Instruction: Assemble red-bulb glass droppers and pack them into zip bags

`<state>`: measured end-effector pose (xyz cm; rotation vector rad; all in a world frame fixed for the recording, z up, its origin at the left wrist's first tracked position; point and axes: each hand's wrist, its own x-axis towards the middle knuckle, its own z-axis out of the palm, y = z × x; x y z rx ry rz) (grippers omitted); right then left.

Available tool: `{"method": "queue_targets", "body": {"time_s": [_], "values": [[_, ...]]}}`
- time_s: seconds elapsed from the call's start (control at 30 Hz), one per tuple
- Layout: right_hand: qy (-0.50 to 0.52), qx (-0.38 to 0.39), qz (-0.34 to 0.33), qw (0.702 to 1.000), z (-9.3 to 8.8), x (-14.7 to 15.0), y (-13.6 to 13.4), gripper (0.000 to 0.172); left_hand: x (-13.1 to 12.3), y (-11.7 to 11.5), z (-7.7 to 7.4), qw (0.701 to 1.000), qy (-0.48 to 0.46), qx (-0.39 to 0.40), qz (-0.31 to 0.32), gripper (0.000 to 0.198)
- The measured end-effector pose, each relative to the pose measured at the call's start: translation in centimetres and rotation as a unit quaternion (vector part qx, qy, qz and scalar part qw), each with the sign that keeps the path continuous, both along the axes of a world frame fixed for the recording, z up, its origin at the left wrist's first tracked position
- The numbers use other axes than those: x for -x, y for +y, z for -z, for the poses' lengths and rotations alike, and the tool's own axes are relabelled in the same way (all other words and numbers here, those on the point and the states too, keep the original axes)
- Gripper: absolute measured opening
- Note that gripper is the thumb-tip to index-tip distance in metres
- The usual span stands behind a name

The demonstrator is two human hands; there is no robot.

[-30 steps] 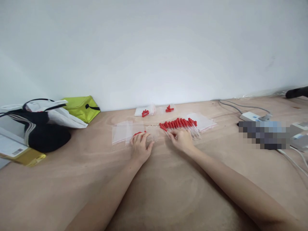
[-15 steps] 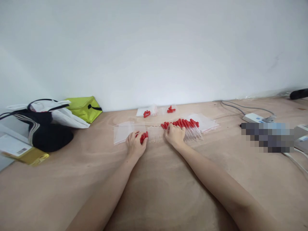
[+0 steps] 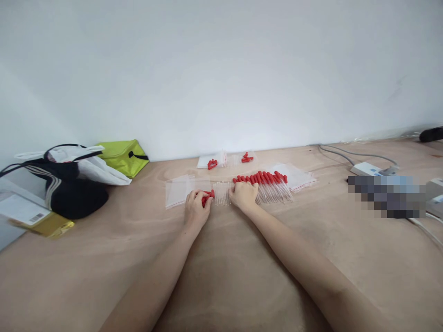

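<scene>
My left hand point(image 3: 196, 208) curls its fingers round a small pile of red rubber dropper bulbs point(image 3: 207, 198). Beside it on the right lies a row of thin clear glass dropper tubes point(image 3: 221, 193) without bulbs. At that row's right end is my right hand point(image 3: 243, 195), fingers bent and pressed together; what they hold is hidden. To its right, several droppers point(image 3: 272, 184) lie slanted side by side, red bulbs on their far ends. The right hand covers part of this row.
Clear zip bags lie left point(image 3: 179, 190) and right point(image 3: 300, 177). Further back are more red bulbs point(image 3: 212, 164) and a second group point(image 3: 247, 157). A black cap point(image 3: 76, 198) and green bag point(image 3: 121, 157) sit left; a power strip point(image 3: 365, 169) with cables lies right.
My right hand has shifted left, from the near end of the bulb-topped droppers to the bare glass tubes. My left hand stays at the red bulbs, its fingers slightly moved.
</scene>
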<state>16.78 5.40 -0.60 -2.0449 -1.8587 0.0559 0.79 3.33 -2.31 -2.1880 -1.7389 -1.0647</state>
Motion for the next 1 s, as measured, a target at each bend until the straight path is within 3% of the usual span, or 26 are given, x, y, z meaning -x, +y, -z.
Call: {"method": "queue_targets", "body": {"time_s": [0.17, 0.27, 0.5, 0.67, 0.8, 0.9, 1.0], "values": [[0.017, 0.025, 0.014, 0.999, -0.4, 0.5, 0.6, 0.026, -0.3, -0.3, -0.4, 0.998, -0.001, -0.057, -0.036, 0.012], [0.016, 0.048, 0.009, 0.999, -0.7, 0.6, 1.0, 0.025, -0.5, -0.5, -0.6, 0.996, -0.017, -0.088, -0.027, 0.014], [0.019, 0.096, 0.004, 0.995, -1.7, 1.0, 1.7, 0.023, -1.3, -1.2, -0.5, 0.976, -0.028, -0.067, 0.206, 0.012], [0.010, 0.068, -0.018, 0.997, -1.9, 0.1, 0.6, 0.026, -1.5, -2.0, -0.3, 0.966, -0.039, -0.038, 0.254, 0.010], [0.025, -0.026, -0.116, 0.993, -0.5, -3.2, -1.6, 0.026, -1.8, -2.5, -0.1, 0.966, -0.047, 0.020, 0.254, 0.012], [0.078, -0.082, -0.223, 0.968, 1.4, -6.6, -3.9, 0.023, -2.4, -2.8, -0.2, 0.966, -0.033, 0.038, 0.254, 0.022], [0.107, -0.134, -0.270, 0.948, 2.8, -9.2, -6.2, 0.026, -3.0, -3.2, -0.3, 0.960, -0.017, 0.053, 0.274, 0.024]]}}
